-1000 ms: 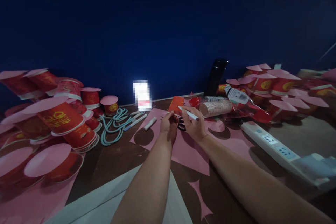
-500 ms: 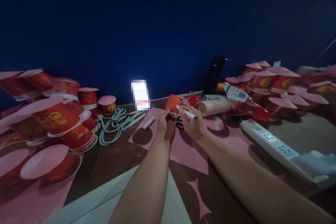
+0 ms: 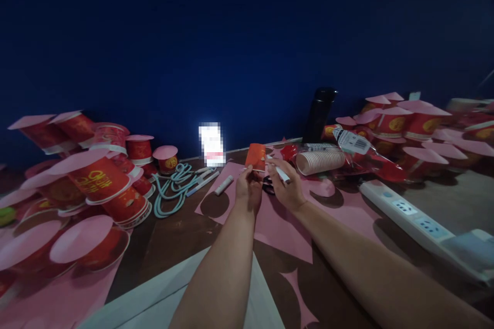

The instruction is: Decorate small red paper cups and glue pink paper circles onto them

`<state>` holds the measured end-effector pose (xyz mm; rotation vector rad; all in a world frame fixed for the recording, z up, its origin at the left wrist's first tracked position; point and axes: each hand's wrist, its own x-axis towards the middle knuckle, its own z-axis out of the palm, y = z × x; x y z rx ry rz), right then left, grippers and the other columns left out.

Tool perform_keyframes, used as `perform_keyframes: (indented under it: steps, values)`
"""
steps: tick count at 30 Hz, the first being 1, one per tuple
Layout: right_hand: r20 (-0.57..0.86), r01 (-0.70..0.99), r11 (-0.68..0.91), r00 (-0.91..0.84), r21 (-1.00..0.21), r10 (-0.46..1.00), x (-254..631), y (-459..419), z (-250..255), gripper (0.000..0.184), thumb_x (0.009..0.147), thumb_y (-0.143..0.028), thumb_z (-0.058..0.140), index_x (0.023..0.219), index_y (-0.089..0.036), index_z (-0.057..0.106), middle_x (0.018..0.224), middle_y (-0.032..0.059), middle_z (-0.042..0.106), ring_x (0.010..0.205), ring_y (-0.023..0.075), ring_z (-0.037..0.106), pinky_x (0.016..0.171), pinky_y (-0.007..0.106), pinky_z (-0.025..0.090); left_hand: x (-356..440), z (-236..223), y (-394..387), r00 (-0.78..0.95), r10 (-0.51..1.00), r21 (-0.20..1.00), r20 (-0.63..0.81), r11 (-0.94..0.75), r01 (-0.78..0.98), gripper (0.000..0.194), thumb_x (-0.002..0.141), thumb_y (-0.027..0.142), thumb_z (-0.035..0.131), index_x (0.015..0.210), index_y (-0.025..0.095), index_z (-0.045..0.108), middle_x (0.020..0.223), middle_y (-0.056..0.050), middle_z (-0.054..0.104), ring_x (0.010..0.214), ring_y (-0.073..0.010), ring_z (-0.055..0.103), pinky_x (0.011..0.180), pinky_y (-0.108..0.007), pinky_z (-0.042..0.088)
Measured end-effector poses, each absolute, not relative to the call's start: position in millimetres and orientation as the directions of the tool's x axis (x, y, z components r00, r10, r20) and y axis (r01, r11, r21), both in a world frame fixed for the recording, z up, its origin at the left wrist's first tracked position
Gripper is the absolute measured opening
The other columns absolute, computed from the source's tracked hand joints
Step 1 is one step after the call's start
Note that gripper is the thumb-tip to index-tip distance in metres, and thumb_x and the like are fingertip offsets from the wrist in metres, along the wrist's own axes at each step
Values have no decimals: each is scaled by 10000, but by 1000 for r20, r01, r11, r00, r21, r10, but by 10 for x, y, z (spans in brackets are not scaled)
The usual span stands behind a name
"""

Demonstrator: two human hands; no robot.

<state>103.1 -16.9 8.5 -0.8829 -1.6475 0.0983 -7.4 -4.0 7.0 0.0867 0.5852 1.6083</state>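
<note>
At the frame's centre, my left hand (image 3: 249,190) is holding the red cup (image 3: 255,156) in curled fingers, apparently to steady it, while my right hand (image 3: 287,185) is gripping a white pen (image 3: 283,174), seemingly for control.

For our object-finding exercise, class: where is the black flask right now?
In the head view, the black flask is right of centre, before the blue wall and just behind the row of nested paper cups.

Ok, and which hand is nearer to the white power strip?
The right hand. It holds a marker left of the power strip; the left hand, holding the orange cup, is farther left.
</note>
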Motion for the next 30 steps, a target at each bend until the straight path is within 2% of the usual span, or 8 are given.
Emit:
perform_keyframes:
  steps: [3, 14, 20, 30]
  values:
    - [805, 470, 712, -6, -521, 593, 1025, -149, 57, 198, 924, -252, 502, 1074, -241, 631, 1046, 58, 688, 996, 204, 642, 887, 366, 512, -77, 74, -40, -105, 957, 353, -271, -3, -936, 116, 780, 49, 561, 710, 140, 576, 614, 12, 591, 490, -49, 520, 513, -154, 448]
    - [780, 533, 689, -83, -491, 620, 929, -86, -15, 232, 919, -207, 474, 1126, -215, 581, 1058, 80, 654, 999, 229, 591, 897, 395, 492, -32, 46, 5, -44, 983, 350, -180, 23, -936, 107, 802, 78, 538, 726, 129, 594, 631, -12, 584, 587, -84, 588, 598, -178, 480]
    - [755, 552, 654, -67, -517, 653, 946, -46, -33, 272, 899, -174, 462, 1140, -224, 579, 1039, 76, 642, 982, 231, 592, 886, 387, 496, 1, 54, -2, -45, 980, 357, -194, 28, -934, 100, 815, 83, 538, 786, 113, 629, 739, -48, 647, 621, -81, 595, 617, -177, 482]
    - [758, 522, 672, -73, -524, 648, 947, -49, -26, 281, 895, -165, 468, 1143, -229, 582, 1041, 70, 650, 990, 229, 592, 896, 392, 493, 20, 23, 28, -55, 976, 336, -211, 20, -942, 73, 796, 79, 565, 793, 110, 631, 726, -39, 644, 594, -79, 591, 605, -183, 486]
